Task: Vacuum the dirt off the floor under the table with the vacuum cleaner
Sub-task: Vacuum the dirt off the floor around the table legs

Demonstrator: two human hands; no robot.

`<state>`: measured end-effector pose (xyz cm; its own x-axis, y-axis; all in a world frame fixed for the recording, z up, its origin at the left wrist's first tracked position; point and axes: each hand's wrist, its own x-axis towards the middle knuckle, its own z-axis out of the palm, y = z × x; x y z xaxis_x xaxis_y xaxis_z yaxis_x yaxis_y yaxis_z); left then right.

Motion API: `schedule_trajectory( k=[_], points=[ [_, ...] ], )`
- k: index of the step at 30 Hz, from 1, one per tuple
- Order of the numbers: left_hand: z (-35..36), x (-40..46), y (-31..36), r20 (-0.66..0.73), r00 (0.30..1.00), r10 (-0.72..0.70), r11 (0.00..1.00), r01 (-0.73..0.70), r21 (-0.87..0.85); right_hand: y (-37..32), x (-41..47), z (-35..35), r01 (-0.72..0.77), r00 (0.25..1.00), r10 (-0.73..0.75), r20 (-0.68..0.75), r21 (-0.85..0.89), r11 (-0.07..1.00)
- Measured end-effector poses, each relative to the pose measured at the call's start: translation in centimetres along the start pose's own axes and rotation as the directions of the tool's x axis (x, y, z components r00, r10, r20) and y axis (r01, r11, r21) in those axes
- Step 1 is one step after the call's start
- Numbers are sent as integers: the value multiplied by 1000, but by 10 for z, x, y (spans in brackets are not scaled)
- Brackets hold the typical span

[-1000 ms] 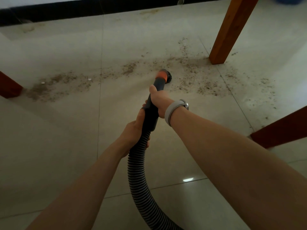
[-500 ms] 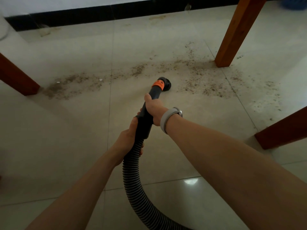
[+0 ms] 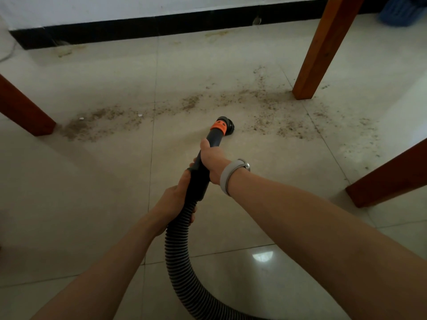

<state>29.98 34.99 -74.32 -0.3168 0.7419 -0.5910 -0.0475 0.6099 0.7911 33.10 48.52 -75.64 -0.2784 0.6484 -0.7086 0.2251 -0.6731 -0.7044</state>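
Head cam: right hand [image 3: 212,160] grips the vacuum wand [image 3: 203,167], left hand [image 3: 176,197] clutches the ribbed hose [image 3: 178,257]. Round brush nozzle [image 3: 225,125] sits on the tile floor [image 3: 92,192] between dirt [image 3: 104,121] patches, among wooden table legs [image 3: 321,49].

I see black skirting band [image 3: 161,24] under white wall [image 3: 115,5], far beyond fingers. Blue object [image 3: 402,11] at top right corner, blurred, can't identify. Pale wristband [image 3: 227,174] just behind fingers. Bright light reflection [image 3: 263,256] on tile, nearer me than fingers.
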Motion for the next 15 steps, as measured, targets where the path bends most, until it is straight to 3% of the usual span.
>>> schedule_trajectory(
  k=[8,15],
  points=[
    [6,-1,2,22,1000,3,1000,-4,23,1,-6,-18,-18,1000,17,17,68,998],
    [15,-2,5,30,999,10,1000,-11,25,-3,-10,-24,8,1000,-7,-11,21,1000]
  ],
)
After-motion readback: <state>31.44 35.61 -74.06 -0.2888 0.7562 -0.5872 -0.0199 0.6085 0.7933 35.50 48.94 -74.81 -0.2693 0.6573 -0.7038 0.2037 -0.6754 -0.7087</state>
